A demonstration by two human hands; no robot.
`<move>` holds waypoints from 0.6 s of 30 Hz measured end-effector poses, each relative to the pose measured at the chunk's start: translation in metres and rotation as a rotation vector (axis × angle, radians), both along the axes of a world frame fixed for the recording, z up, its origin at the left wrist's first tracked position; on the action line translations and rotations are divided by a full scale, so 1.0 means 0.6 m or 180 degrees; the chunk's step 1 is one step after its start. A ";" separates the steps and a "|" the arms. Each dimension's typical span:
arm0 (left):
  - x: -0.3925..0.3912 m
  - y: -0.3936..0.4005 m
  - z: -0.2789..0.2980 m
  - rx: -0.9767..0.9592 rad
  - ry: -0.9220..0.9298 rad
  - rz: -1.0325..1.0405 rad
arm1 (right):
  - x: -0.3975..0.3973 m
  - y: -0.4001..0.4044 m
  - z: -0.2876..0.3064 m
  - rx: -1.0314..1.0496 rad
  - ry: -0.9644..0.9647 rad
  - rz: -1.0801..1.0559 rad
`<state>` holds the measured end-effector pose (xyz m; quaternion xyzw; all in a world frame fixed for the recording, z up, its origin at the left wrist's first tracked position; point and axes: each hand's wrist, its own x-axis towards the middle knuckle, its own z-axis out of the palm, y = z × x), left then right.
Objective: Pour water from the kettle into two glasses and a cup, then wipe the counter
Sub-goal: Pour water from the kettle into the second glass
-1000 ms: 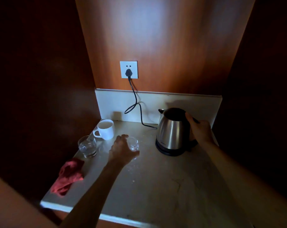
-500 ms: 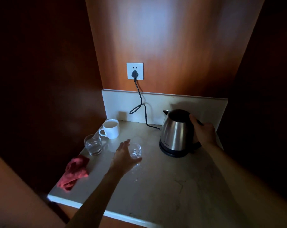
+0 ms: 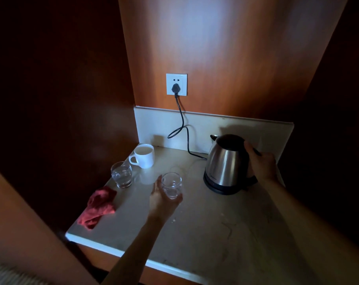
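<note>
At frame centre, the left hand (image 3: 161, 199) is cupping the empty glass (image 3: 171, 185) loosely, fingers relaxed. At right, the right hand (image 3: 260, 163) is gripping the kettle (image 3: 225, 161) handle.

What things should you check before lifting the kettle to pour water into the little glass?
1. Right hand grips the kettle handle: ok.
2. Left hand steadies the near glass: ok, fingers cupped beside it.
3. Near glass upright, opening clear: ok.
4. Kettle lid closed: ok.
5. Cord clear of the glasses: ok, runs behind along the wall.
6. Water left in kettle: cannot tell.
</note>
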<state>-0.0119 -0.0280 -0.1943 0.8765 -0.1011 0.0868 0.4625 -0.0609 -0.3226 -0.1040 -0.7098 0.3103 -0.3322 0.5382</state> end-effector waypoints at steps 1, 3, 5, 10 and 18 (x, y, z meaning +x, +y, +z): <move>-0.001 -0.003 0.002 -0.0001 0.0074 -0.0029 | 0.000 0.000 -0.001 0.0005 -0.0007 0.0001; 0.000 -0.008 0.001 -0.0009 0.0042 0.0073 | 0.004 -0.004 -0.006 0.0036 -0.0075 -0.0015; 0.002 -0.009 0.000 -0.0009 -0.0066 0.0225 | 0.003 -0.003 -0.007 0.0083 -0.0086 -0.0037; 0.020 0.005 0.000 0.0120 -0.0116 0.0093 | 0.004 -0.008 0.004 0.0200 -0.0025 0.0100; 0.039 0.022 -0.003 0.0231 0.0017 -0.0354 | 0.005 0.009 0.027 0.0189 -0.0004 0.0089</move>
